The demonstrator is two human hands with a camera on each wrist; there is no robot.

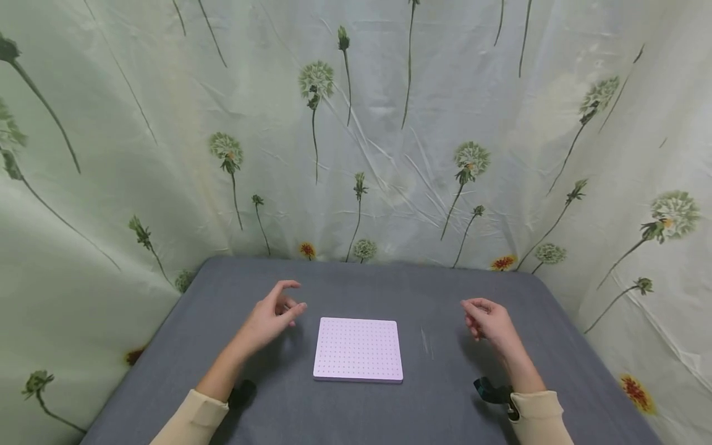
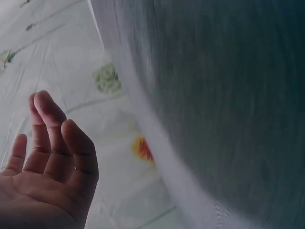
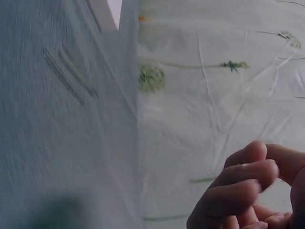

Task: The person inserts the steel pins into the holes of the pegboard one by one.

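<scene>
A pale pink-lilac rectangular board (image 1: 358, 350), covered in rows of small dots or holes, lies flat on the grey table. My left hand (image 1: 272, 313) hovers beside its upper left corner, thumb and fingers apart, holding nothing; the left wrist view shows the palm and loosely bent fingers (image 2: 82, 148). On the other side, my right hand (image 1: 489, 322) is raised over the table with its fingers loosely curled and the thumb near the index finger. No held thing shows there. Two thin pale strips (image 3: 64, 76) lie between the board and this hand; their kind is unclear.
The grey cloth-covered table (image 1: 445, 408) stands against a pale curtain (image 1: 367, 142) printed with dandelions. This curtain also hangs along the left and right sides. A dark band with a small device (image 1: 492, 390) is on the right wrist.
</scene>
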